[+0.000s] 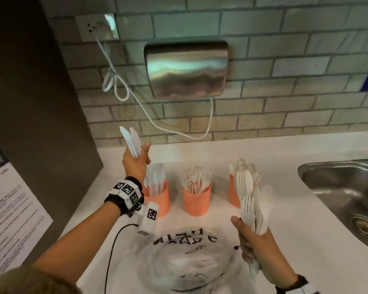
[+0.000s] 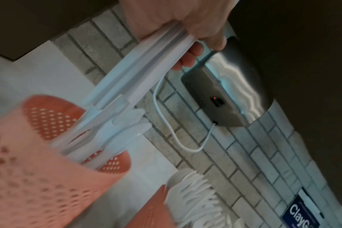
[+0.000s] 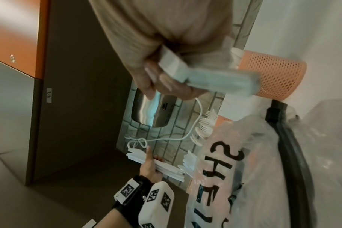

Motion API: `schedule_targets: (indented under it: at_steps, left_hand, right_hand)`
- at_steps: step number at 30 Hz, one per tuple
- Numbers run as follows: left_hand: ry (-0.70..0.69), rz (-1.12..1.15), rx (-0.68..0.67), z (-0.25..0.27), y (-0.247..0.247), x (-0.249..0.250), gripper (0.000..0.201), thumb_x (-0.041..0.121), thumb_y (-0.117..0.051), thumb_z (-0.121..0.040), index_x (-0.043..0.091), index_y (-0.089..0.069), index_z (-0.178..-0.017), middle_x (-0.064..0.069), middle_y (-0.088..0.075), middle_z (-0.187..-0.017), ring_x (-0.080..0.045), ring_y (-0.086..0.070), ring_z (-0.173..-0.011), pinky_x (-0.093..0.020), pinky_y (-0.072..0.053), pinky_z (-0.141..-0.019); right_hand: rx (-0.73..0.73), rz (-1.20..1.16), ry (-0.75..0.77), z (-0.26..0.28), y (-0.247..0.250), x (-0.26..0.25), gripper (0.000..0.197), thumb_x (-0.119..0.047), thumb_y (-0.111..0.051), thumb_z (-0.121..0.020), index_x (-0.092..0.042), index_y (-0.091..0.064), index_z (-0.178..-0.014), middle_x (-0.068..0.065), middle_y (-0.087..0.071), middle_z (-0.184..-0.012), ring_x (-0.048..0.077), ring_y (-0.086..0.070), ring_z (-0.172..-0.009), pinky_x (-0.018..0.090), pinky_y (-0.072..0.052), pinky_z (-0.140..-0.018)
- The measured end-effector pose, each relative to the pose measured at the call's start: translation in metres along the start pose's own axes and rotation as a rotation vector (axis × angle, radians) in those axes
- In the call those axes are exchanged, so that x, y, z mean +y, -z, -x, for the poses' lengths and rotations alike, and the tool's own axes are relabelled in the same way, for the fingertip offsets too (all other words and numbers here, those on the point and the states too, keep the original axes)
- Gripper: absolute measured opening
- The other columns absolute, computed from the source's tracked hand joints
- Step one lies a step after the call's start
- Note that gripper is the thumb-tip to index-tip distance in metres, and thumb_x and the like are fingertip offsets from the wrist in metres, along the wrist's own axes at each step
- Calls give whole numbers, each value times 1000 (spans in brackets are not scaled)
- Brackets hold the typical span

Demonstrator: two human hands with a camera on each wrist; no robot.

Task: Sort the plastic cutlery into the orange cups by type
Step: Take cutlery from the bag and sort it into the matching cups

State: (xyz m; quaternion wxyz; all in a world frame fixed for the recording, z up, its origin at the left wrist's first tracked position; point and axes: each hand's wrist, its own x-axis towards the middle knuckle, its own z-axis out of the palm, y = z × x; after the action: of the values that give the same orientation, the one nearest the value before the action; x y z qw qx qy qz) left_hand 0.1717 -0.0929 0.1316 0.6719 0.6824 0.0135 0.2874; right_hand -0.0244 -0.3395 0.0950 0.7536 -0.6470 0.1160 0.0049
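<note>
Left hand (image 1: 136,160) grips knives (image 1: 130,141) above left cup (image 1: 157,198). Right hand (image 1: 255,247) clutches mixed cutlery bundle (image 1: 253,200), blocking right cup (image 1: 234,196). Middle cup (image 1: 197,198) holds forks. Plastic bag (image 1: 185,257) lies on surface (image 1: 285,240); sink (image 1: 344,192) right.

three cups (image 1: 197,198) in a row on counter (image 1: 285,209), sink (image 1: 344,194) right, bag (image 1: 185,257) in front
</note>
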Motion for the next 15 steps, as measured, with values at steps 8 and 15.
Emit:
schedule_targets:
  at_steps: [8, 15]
  left_hand:
    - [141, -78, -145, 4, -1, -46, 19, 19, -70, -81, 7, -54, -82, -7, -57, -65, -17, -55, -58, -27, -47, -63]
    - [-69, -224, -240, 9, 7, -57, 41, -2, -68, -76, 24, -51, -103, 2, -57, -69, 0, -53, -66, -10, -41, -74]
  right_hand:
    - [-10, 80, -7, -2, -3, 3, 27, -22, -63, -84, -11, -42, -70, -2, -28, -40, 13, -21, -32, 18, -25, -35]
    - [-28, 124, 6, -8, -14, 1, 30, -21, -63, -84, -10, -41, -66, -2, -28, -40, 14, -23, -31, 19, -25, -35]
